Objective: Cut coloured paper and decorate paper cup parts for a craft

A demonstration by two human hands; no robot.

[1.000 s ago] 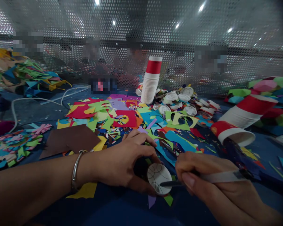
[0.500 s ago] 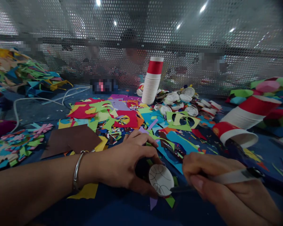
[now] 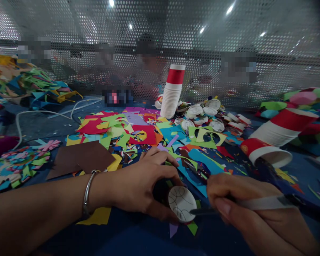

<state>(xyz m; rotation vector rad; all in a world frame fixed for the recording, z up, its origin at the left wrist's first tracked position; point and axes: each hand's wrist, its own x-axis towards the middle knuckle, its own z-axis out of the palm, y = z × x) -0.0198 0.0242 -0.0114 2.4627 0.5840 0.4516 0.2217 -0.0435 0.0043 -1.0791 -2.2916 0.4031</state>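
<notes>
Line-drawing is judged the step in hand: a white disc (image 3: 182, 202) bearing curved dark lines is noted at about five o'clock in the view, clamped at its side by the fingers of the left hand (image 3: 149, 185). A pen (image 3: 206, 212) is gripped between the fingers of the right hand (image 3: 238, 188), its tip at the disc's four o'clock edge, though contact cannot be told for certain. For any further stroke, a steadied disc and a lightly guided tip are called for.
</notes>
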